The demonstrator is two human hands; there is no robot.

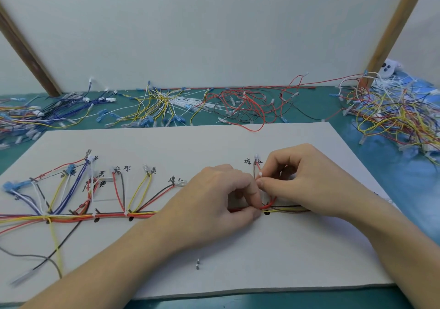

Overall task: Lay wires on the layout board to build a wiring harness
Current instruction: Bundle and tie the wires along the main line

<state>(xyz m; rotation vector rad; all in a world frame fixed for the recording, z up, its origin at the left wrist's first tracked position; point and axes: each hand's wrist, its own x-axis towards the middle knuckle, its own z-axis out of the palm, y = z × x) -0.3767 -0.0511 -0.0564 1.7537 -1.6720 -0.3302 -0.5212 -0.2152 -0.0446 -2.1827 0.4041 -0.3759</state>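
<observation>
Where the layout board (214,146) lies flat on the green table (333,108), close to the near edge, both hands meet over the main wire bundle (107,215) that runs along the board from its left edge toward its right. The left hand (214,204) rests on the board with its fingers curled, thumb and forefinger pinching the red wire (271,202) right at the bundle line. The right hand (304,177) sits just beside it, touching it at the fingertips, its thumb and forefinger pinching the same red wire a little higher, by a small white tie (260,174) — the other fingers are curled loosely above. That red wire rises from the bundle to a clear terminal (256,158) next to handwritten labels on the board. Left of the hands, branches already lie fanned out from the bundle toward the far edge of the board: yellow, red, grey, blue and white pairs, each ending at a terminal beside a handwritten mark, with a blue connector (10,186) near the board's left edge. Two small metal pins (197,264) stand on the board near its front edge. Along the far edge of the table lie loose wires in heaps — blue ones (71,108) toward the left, yellow and white ones (162,104) in the middle, red and black ones (247,106) further right, and a mixed tangle (392,115) in the far right corner.
</observation>
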